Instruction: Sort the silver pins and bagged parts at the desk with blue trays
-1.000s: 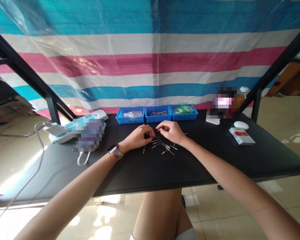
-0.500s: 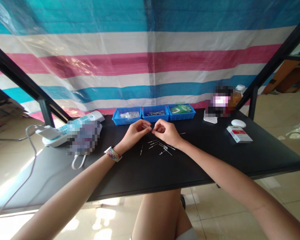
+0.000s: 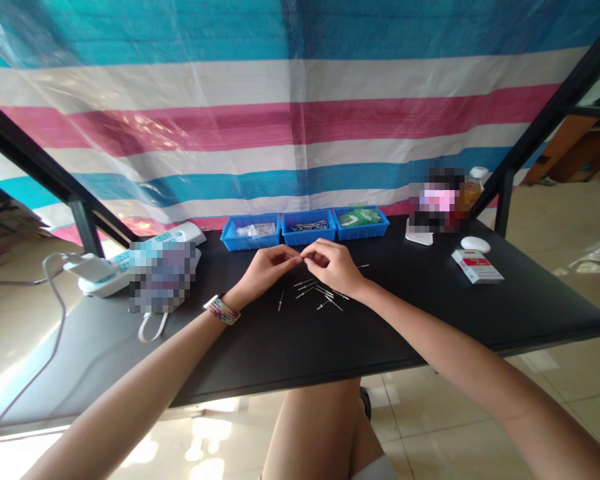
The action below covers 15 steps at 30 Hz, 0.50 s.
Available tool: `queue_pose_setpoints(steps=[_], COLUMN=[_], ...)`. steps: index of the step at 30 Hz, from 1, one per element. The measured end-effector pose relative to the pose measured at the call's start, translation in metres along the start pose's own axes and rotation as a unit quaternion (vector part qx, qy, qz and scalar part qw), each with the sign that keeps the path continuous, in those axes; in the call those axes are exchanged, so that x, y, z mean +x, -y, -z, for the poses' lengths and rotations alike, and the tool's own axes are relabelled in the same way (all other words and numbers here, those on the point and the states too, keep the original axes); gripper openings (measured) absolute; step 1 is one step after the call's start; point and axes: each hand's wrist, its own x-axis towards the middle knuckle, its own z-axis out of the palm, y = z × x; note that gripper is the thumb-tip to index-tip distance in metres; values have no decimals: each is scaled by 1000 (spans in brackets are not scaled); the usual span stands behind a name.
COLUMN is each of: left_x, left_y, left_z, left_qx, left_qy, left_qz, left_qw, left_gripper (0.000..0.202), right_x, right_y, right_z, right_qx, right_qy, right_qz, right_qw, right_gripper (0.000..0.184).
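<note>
My left hand and my right hand meet fingertip to fingertip just above the black table. Both pinch a small thin metal pin between them, too small to make out clearly. Several loose metal pins lie scattered on the table right below and in front of my hands. A beaded band sits on my left wrist.
Three blue trays stand in a row at the back, holding a clear bag, metal pins and green parts. A white power strip with cable lies left. A white mouse and a red-and-white box lie right.
My hands have come together and risen slightly from the table, fingertips now touching. The view has shifted a little to the right.
</note>
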Motion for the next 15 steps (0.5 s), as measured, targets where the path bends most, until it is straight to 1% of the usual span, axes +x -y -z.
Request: queue_pose_setpoints(steps=[6,8,11,15], left_x=[0,0,1,2], left_y=[-7,-8,-5,-3], left_z=[2,2,2,3], left_qx=[11,-9,-47,-50], left_qy=[-24,-36,-54,-53], left_qz=[3,9,6,8], left_qw=[1000,999,997,997], left_gripper=[39,38,38,37], right_x=[0,1,2,2], right_y=[-5,-7,-12,-19], right_z=[-1,0,1,0], right_qx=[18,20,41,58], right_qy=[-15,-23,-30,-20], right_qz=[-8,-23,-64,-105], right_qw=[1000,999,997,993], right_gripper=[8,12,22,29])
